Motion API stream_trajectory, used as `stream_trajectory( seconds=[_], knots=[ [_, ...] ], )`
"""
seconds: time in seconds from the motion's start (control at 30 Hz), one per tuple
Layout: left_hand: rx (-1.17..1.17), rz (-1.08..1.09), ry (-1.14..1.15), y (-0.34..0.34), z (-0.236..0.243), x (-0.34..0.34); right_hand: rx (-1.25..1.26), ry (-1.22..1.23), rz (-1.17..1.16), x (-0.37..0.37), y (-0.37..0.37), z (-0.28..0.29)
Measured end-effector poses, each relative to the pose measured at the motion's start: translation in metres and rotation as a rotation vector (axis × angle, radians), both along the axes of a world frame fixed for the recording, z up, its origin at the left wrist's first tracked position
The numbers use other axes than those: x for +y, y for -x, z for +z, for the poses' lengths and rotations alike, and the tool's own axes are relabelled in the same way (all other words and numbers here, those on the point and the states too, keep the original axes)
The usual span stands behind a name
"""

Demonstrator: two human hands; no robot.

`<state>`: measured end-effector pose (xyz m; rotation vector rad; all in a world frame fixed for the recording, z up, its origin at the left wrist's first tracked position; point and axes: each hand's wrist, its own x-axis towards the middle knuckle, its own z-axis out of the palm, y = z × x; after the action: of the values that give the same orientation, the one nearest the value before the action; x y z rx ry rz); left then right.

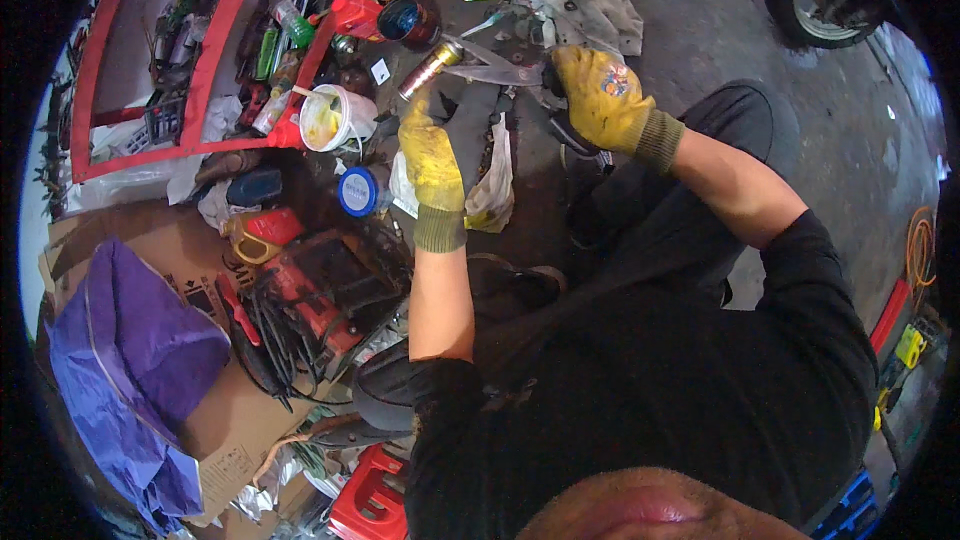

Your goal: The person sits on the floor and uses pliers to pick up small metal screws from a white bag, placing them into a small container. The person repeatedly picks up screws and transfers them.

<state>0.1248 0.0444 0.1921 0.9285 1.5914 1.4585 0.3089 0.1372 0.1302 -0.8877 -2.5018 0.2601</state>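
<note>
A black shirt (640,370) is below the golden can (434,70); left hand (432,155) meets it, pinching I cannot tell; rightward, right hand (605,100) curls fingers around scissors (515,73).

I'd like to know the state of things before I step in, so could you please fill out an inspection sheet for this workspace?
Surface: dark floor; cardboard at left.
Job's things: can, tilted; scissors, blades parted beside it, contact unclear.
Clutter: white tub, blue lid, grey rag.
Hands: yellow-gloved left hand at the can's near end; yellow-gloved right hand gripping the scissors.
Cables: black cable, bunched.
Surroundings: wheel, upper right; red rack, upper left.
</note>
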Motion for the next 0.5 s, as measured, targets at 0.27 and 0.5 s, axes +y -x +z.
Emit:
stream_trajectory(
  seconds=[0.27,0.5],
  knots=[
    [-0.051,-0.011,-0.052,-0.001,-0.004,-0.006,0.013,-0.005,0.025,0.010,-0.002,0.022],
    [0.032,-0.005,0.001,-0.003,0.001,-0.008,0.031,-0.014,0.023,0.013,-0.004,0.016]
  ],
)
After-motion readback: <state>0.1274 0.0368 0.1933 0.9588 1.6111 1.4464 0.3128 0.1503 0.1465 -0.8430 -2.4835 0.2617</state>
